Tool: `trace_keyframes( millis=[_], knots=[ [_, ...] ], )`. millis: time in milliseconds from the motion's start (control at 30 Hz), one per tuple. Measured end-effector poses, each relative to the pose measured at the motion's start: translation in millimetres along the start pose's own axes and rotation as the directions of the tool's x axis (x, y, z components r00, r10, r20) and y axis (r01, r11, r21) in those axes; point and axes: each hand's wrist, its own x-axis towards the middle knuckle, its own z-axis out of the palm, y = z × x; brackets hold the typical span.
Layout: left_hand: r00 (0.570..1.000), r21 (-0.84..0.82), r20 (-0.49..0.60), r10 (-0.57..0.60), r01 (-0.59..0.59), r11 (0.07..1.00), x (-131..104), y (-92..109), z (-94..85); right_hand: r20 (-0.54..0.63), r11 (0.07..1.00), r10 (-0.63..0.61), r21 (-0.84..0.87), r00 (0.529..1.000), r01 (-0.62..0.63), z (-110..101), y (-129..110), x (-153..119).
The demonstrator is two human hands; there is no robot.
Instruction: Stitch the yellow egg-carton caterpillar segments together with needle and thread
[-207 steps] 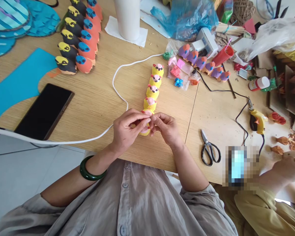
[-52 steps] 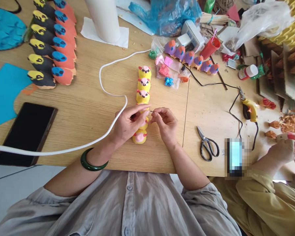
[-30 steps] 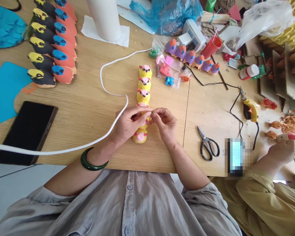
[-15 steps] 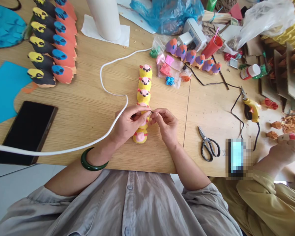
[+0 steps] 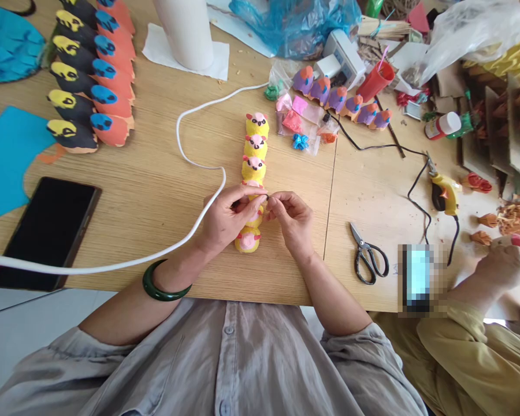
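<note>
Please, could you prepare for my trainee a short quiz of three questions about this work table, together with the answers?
1. Fill in: the left hand and the right hand are close together at the ____ row of figures.
2. Choose: on which side does the person wear the green bangle? A, right; B, left; C, both.
3. True or false: in that row, the nearest figure shows no dark face marks, unlike the farthest figure.

Key: 1, yellow; 2, B; 3, true.
</note>
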Motion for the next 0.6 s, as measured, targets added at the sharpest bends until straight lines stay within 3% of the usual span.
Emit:
trace_keyframes(
  millis=[367,600],
  knots=[
    [0.996,0.029,0.035,0.082,-0.083,0.996,2.6,2.6,-2.3,0.003,0.999,0.021,0.044,1.0,-0.021,0.6,1.2,1.6],
    [0.997,0.065,0.07,0.039,-0.044,0.997,0.8,3.5,-4.5,-0.027,0.997,0.071,0.039,0.997,-0.07,-2.2,2.2,2.7]
  ],
)
